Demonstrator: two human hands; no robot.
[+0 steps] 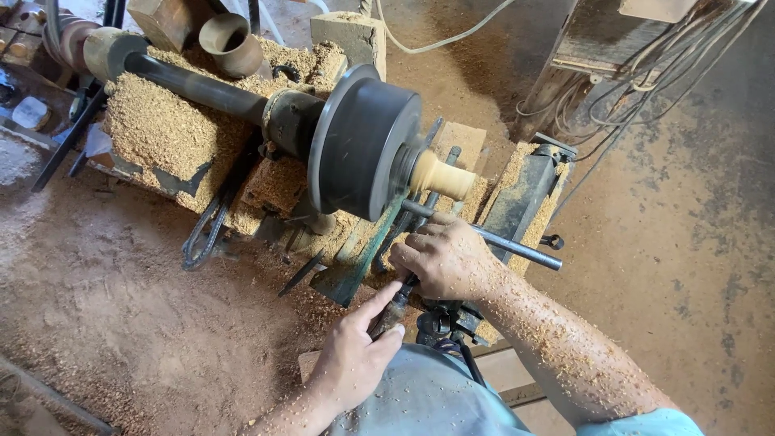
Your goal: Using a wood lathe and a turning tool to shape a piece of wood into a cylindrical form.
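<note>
A pale wooden workpiece (pixel 441 176) sticks out of the dark round chuck (pixel 363 144) of a wood lathe. Just below the workpiece my right hand (pixel 446 258) presses down on the shaft of a turning tool where it crosses the metal tool rest bar (pixel 517 248). My left hand (pixel 355 351) grips the tool's dark handle (pixel 393 308) lower down, thumb stretched along it. The tool's tip is hidden behind my right hand. Wood chips stick to both forearms.
Heaps of sawdust (pixel 161 129) cover the lathe bed and the dirt floor. A long dark spindle shaft (pixel 194 85) runs up left. A small turned wooden cup (pixel 232 42) stands behind it. Cables (pixel 638 81) hang at the upper right.
</note>
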